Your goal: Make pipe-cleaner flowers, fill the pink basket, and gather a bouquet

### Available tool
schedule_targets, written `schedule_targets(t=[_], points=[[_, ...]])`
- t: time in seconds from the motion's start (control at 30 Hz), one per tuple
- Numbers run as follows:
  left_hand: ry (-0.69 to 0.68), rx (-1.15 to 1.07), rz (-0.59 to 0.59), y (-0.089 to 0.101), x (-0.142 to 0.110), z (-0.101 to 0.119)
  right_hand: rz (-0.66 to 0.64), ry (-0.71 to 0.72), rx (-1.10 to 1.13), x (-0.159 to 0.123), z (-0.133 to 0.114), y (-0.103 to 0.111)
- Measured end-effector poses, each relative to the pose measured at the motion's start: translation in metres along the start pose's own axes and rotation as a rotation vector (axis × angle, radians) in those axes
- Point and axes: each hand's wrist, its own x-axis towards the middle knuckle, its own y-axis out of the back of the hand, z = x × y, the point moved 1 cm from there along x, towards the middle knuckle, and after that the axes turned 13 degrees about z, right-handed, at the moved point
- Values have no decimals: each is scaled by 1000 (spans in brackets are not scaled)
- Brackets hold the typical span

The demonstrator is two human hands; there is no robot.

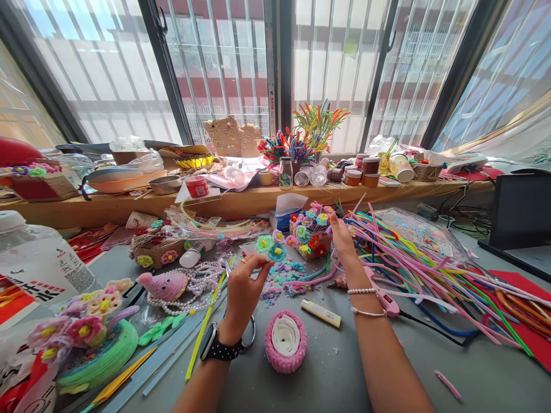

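My left hand (243, 289), with a black watch on the wrist, is pinched closed on a small green and blue pipe-cleaner flower (270, 246) raised above the grey table (327, 373). My right hand (344, 238), with bead bracelets at the wrist, reaches forward into the heap of coloured pipe cleaners (413, 261) beside a small basket of tiny flowers (310, 232); its fingers are mostly hidden. A pink knitted cup with white filling (285, 340) stands between my forearms. A pink glue gun (381, 292) lies under my right wrist.
A white glue stick (321, 313) lies near the pink cup. At left are a pearl string (196, 284), a pink crocheted animal (163, 285), a green basket of flowers (92, 350) and a plastic bottle (38, 258). Jars crowd the wooden sill (258, 201). A black laptop (519, 221) stands right.
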Motion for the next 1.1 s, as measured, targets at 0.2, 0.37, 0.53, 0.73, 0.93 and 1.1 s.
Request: schedule_targets(t=[0.2,0.37,0.53,0.73,0.93,1.1], points=[[-3,9,7,0,0,0,-29,18,-10,-4,-6,1],[1,11,3,-1,0,0,-56,24,-30,-7,-10,2],[5,5,13,0,0,-1,-69,52,-24,-8,-11,1],[-10,33,75,0,0,-3,-22,117,13,-9,-15,0],[-8,40,112,2,-1,-2,203,299,39,-13,-33,14],[38,39,134,4,-2,-2,358,453,66,-28,-66,25]])
